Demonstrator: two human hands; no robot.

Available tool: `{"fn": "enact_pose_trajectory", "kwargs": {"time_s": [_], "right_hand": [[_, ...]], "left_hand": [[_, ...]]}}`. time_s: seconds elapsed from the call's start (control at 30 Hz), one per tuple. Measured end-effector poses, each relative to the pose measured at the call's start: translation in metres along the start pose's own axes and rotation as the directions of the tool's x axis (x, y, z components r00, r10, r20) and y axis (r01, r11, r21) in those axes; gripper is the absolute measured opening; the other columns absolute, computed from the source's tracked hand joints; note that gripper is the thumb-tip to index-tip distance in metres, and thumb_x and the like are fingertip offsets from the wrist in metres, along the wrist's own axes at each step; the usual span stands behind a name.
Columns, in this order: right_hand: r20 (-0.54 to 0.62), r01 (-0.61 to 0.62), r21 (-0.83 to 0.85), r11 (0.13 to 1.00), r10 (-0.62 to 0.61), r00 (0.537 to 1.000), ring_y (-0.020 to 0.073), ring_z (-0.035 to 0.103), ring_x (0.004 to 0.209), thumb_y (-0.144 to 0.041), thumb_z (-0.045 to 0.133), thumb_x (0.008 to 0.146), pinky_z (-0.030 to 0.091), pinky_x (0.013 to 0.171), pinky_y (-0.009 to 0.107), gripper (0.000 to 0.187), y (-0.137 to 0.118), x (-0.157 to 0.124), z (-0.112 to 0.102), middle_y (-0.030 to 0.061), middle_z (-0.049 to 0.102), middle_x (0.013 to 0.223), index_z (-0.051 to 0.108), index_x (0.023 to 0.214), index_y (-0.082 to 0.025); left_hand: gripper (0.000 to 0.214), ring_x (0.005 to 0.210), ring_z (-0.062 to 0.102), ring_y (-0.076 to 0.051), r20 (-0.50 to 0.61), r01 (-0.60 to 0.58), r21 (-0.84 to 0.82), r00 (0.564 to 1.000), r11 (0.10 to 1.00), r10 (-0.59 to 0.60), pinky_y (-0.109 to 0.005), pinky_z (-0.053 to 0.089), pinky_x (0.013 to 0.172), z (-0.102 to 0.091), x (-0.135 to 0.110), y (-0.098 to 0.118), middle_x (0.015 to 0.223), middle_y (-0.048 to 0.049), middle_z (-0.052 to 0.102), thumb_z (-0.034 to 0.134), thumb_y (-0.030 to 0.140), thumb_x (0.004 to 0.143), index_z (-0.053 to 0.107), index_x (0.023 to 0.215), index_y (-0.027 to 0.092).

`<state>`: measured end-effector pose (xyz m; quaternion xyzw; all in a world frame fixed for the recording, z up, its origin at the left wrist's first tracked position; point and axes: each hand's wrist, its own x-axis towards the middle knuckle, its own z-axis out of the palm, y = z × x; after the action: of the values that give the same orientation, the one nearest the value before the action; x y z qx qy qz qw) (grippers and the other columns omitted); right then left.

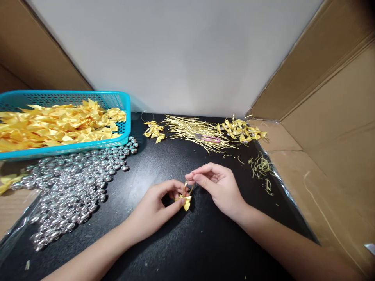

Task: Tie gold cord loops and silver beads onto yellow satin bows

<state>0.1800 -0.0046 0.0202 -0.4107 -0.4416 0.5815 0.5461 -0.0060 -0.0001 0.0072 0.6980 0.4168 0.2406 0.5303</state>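
Between the thumb and fingers of my left hand is a small yellow ribbon bow, held just above the black table. A thin gold cord loops up from the bow. My right hand pinches the cord's upper end with thumb and fingertips, close beside the left fingers. The knot area is partly hidden by the left fingers, so I cannot tell whether a bead sits there.
A blue basket of yellow bows stands at left, with many silver beads before it. Gold cords, pink-handled snips and beaded bows lie at the back. Cord scraps lie right. Cardboard walls flank the table.
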Motion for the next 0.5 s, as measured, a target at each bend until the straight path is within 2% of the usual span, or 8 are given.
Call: {"fn": "enact_pose_trajectory", "kwargs": {"time_s": [0.1,0.2,0.33,0.5], "right_hand": [[-0.008,0.002,0.027,1.0,-0.002,1.0,0.0156,0.075,0.067,-0.029,0.077,0.078,0.061,0.068,0.028,0.012,-0.0038,0.0024,-0.0012,0.0016,0.079,0.08,0.069,0.079,-0.02],[-0.013,-0.003,0.03,1.0,0.004,1.0,0.0163,0.076,0.067,-0.032,0.074,0.082,0.061,0.066,0.028,0.016,-0.0061,0.0045,-0.0033,0.0023,0.079,0.081,0.064,0.08,-0.019],[0.003,-0.019,0.043,0.999,0.019,1.0,0.016,0.076,0.064,-0.033,0.07,0.086,0.06,0.063,0.027,0.018,-0.0062,0.0061,-0.0061,0.0023,0.079,0.081,0.058,0.082,-0.019],[0.011,-0.012,0.049,0.999,0.012,1.0,0.0154,0.075,0.058,-0.037,0.07,0.085,0.059,0.059,0.026,0.022,-0.0065,0.0069,-0.007,0.0014,0.078,0.076,0.057,0.082,-0.019]], "left_hand": [[0.01,0.072,0.058,-0.015,-0.022,0.028,-0.102,0.999,0.994,-0.031,-0.028,0.046,0.07,0.0,-0.0013,-0.0003,0.08,-0.0015,0.068,0.063,0.026,0.086,0.064,0.092,0.018],[0.017,0.074,0.061,-0.015,-0.032,0.047,-0.251,0.998,0.967,-0.057,-0.028,0.047,0.072,0.0008,-0.0037,-0.0037,0.082,-0.0016,0.07,0.064,0.028,0.088,0.06,0.101,0.019],[0.031,0.073,0.061,-0.013,-0.085,0.007,-0.41,0.995,0.912,-0.046,-0.026,0.047,0.071,0.0033,-0.0053,-0.0085,0.079,0.0026,0.068,0.064,0.029,0.09,0.052,0.118,0.025],[0.029,0.074,0.064,-0.012,-0.135,-0.052,-0.505,0.991,0.862,-0.02,-0.024,0.05,0.072,0.0041,-0.0071,-0.0091,0.08,0.0035,0.067,0.065,0.026,0.09,0.055,0.118,0.028]]}}
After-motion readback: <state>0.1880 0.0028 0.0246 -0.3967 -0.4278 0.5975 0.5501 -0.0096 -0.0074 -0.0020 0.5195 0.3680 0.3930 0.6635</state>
